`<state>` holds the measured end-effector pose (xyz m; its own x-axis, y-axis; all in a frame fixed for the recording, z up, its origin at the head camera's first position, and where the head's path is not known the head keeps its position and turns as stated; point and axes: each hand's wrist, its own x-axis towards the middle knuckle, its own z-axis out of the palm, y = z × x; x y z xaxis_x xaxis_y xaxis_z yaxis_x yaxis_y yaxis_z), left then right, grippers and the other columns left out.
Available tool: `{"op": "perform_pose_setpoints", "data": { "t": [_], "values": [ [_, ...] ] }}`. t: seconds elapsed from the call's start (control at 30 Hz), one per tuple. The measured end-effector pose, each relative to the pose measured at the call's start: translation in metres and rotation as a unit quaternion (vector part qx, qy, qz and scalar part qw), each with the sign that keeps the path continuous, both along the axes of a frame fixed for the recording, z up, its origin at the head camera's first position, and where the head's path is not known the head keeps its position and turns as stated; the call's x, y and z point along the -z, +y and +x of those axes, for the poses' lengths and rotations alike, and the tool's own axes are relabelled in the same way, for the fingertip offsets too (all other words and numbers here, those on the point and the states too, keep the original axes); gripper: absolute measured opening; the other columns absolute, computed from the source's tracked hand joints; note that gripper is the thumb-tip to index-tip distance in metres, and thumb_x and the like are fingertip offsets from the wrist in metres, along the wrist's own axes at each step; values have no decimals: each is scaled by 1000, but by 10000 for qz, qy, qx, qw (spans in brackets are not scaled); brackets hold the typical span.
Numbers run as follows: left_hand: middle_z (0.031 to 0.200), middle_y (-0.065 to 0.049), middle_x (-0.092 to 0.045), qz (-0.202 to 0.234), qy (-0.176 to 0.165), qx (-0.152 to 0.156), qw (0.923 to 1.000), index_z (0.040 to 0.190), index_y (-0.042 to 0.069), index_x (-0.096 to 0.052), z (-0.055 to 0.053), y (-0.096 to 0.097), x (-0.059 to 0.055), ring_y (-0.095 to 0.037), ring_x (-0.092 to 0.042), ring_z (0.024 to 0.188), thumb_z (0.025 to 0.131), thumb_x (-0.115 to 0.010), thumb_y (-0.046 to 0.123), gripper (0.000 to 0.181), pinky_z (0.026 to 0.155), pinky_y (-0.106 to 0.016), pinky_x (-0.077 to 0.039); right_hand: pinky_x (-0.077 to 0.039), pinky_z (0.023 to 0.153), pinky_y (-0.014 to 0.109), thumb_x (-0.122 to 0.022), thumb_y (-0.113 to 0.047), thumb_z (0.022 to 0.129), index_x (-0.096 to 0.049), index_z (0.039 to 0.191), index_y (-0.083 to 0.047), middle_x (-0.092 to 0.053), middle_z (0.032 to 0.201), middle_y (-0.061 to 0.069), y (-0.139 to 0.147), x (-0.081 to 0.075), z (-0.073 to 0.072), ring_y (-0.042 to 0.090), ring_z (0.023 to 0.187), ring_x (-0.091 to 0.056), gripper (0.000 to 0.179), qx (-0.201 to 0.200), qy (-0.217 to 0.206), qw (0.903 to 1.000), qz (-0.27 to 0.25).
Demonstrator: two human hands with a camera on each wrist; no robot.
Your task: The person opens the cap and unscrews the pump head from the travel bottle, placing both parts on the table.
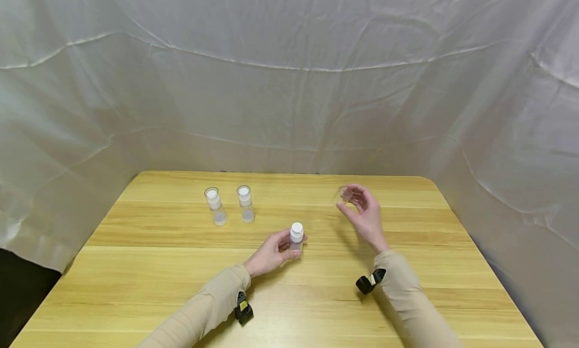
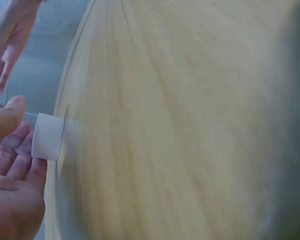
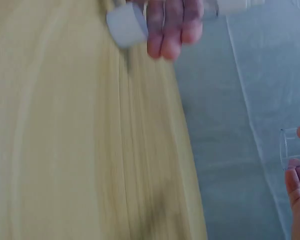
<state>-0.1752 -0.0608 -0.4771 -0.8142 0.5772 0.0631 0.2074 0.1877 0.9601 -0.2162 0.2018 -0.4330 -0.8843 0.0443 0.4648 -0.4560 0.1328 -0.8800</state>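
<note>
Your left hand [image 1: 271,253] had its fingers curled round a small cylindrical bottle with a white plastic top and a translucent body [image 1: 296,233], which stood nearly upright in that grip. Your right hand [image 1: 367,214], farther out and to the right, pinched a clear, open-ended plastic cap [image 1: 343,194] between thumb and fingers. The likeliest trouble was the cap slipping: its wall looked thin and smooth, and a loose pinch could have let it drop, while a hard one might have flexed it. The bottle, narrow and slick-looking, could have twisted or tipped if your left thumb eased off. I could not tell whether its base touched the table.

Beyond your left hand, to its left, two slim bottles with white and clear sections [image 1: 214,206] [image 1: 246,203] stood apart, each with a transparent rim round its white top. Under both hands, the yellow wood-grain table [image 1: 312,313] looked flat and slightly glossy, streaked with darker bands.
</note>
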Motion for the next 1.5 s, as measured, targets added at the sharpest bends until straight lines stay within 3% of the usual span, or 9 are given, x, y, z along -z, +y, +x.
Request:
{"op": "perform_pose_setpoints", "data": {
  "t": [0.33,0.47,0.6,0.7,0.83,1.07,1.37,1.5],
  "values": [
    [141,-23,-59,-9,47,-7,10000,141,-6,-49,-1,0,1,-39,-53,136,96,-63,4,48,122,-53,-38,-54,94,10,-74,10,84,-52,130,9,-58,117,21,26,11,-13,8,100,-60,51,603,-433,9968,282],
    [141,-23,-59,8,86,2,10000,141,-6,-49,-2,0,2,-39,-53,136,96,-63,3,48,122,-53,-37,-55,97,16,-72,13,83,-51,130,11,-57,118,27,31,7,-12,18,102,-60,52,763,-693,9937,436],
    [141,-23,-59,18,89,24,10000,141,-7,-49,-2,0,1,-39,-53,136,96,-62,2,47,122,-53,-37,-55,97,15,-73,12,83,-49,131,11,-57,119,26,38,12,-15,17,103,-58,53,887,-1006,9886,680],
    [142,-23,-59,37,60,38,10000,141,-7,-49,-2,0,1,-39,-52,136,97,-62,2,47,122,-53,-37,-52,91,7,-74,9,83,-50,130,8,-57,118,21,45,23,-21,10,100,-57,53,994,-1098,9850,885],
    [142,-24,-58,59,36,43,10000,141,-7,-49,-2,0,0,-40,-52,136,97,-62,2,47,123,-53,-37,-53,89,6,-74,9,83,-50,129,7,-57,119,21,49,27,-22,16,102,-58,52,1067,-1254,9807,1051],
    [141,-24,-59,5,53,26,10000,141,-7,-48,-1,0,1,-40,-53,135,96,-62,2,48,122,-54,-38,-55,95,16,-74,6,84,-48,130,7,-57,122,24,54,32,-23,30,112,-58,53,1055,-1584,9723,1359],
    [141,-24,-58,46,52,33,10000,140,-8,-48,-1,1,1,-40,-53,135,96,-62,1,47,122,-54,-37,-52,92,13,-73,4,86,-46,131,4,-56,122,22,57,35,-23,33,116,-56,52,1003,-1904,9617,1700],
    [141,-24,-59,38,64,39,10000,140,-7,-49,-1,0,1,-40,-53,135,96,-62,1,46,122,-54,-37,-55,99,26,-72,3,87,-46,133,3,-56,124,22,57,35,-23,35,118,-57,52,981,-1997,9580,1809]
  ]
}}
